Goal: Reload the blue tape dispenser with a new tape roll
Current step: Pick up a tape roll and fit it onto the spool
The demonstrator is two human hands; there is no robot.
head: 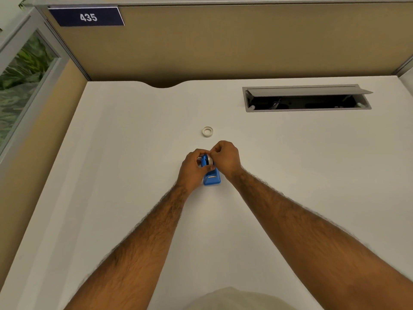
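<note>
The blue tape dispenser point(211, 178) stands on the white desk point(134, 153) at the centre, its cutter end towards me. My left hand point(192, 168) wraps its left side and far end. My right hand point(225, 156) pinches a tape roll point(209, 160) with a dark hub that sits in the top of the dispenser. My fingers hide most of the roll and the far half of the dispenser. A small white ring, a tape roll or bare core point(207, 131), lies flat on the desk just beyond my hands.
An open cable hatch point(306, 98) with a raised grey flap is set into the desk at the back right. A tan partition point(223, 41) with a "435" sign point(87, 17) closes off the far side. A glass panel point(20, 81) stands at the left.
</note>
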